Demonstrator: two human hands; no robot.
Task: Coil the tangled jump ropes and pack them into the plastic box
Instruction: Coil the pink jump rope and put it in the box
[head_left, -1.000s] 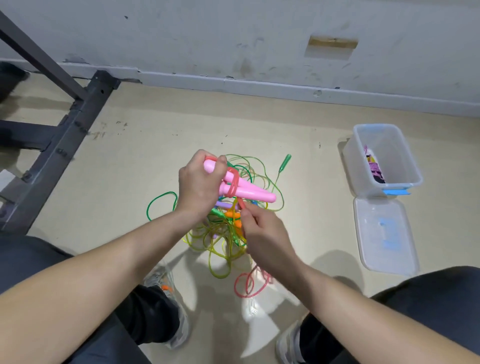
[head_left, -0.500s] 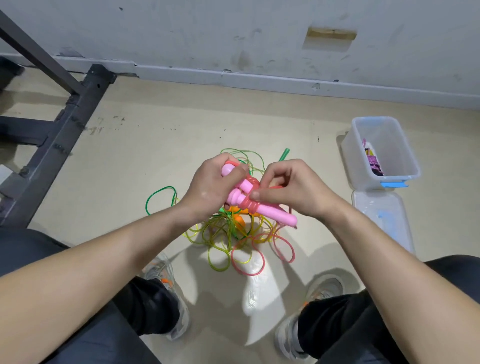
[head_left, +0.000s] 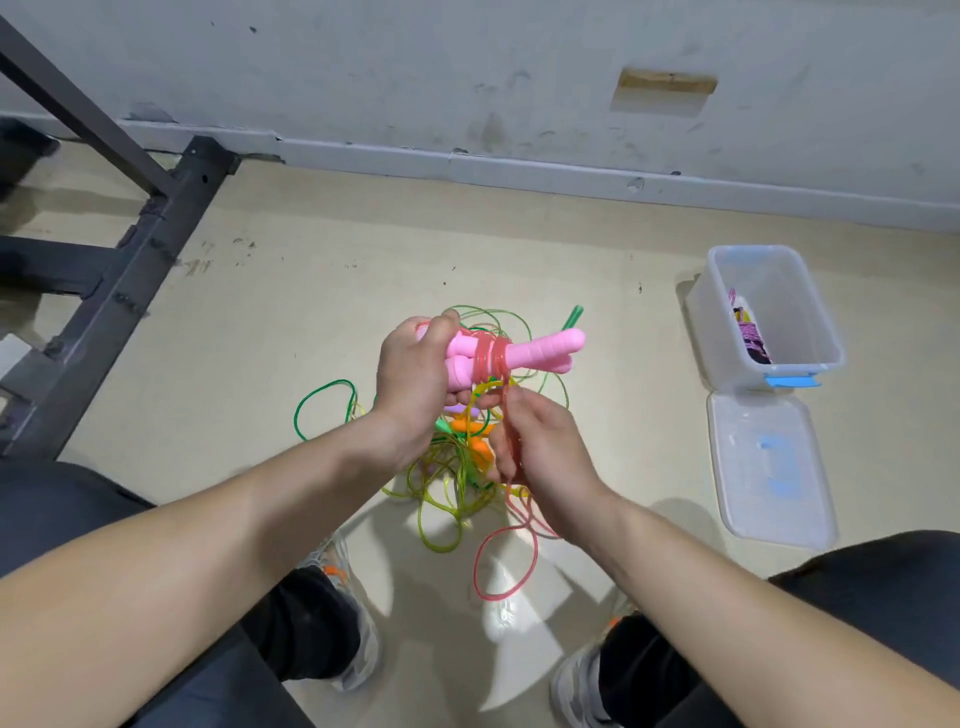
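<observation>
Two bare hands work above a beige floor, seen from the person's own head looking down. The left hand (head_left: 415, 384) is closed around the near ends of two pink jump-rope handles (head_left: 524, 353), held side by side and pointing right. Several turns of pink rope (head_left: 488, 361) are wrapped around the middle of the handles. The right hand (head_left: 540, 452) sits just below them, its fingers curled around a strand of that same pink rope, which runs down through the palm and ends in a loose loop (head_left: 506, 564) on the floor between the person's shoes.

Beneath the hands lies a tangle of ropes (head_left: 447, 483), green and yellow-green, with orange handles showing in the middle. One green handle (head_left: 573, 317) sticks out beyond the pink ones.

Well to the right stands a clear plastic box (head_left: 769, 317) with a blue latch, open, holding a coiled purple rope (head_left: 750, 338) against its left wall. Its lid (head_left: 769, 467) lies flat on the floor just in front of it.

A dark metal frame (head_left: 130, 260) stands at the far left, and a grey wall (head_left: 467, 78) runs across the top.
</observation>
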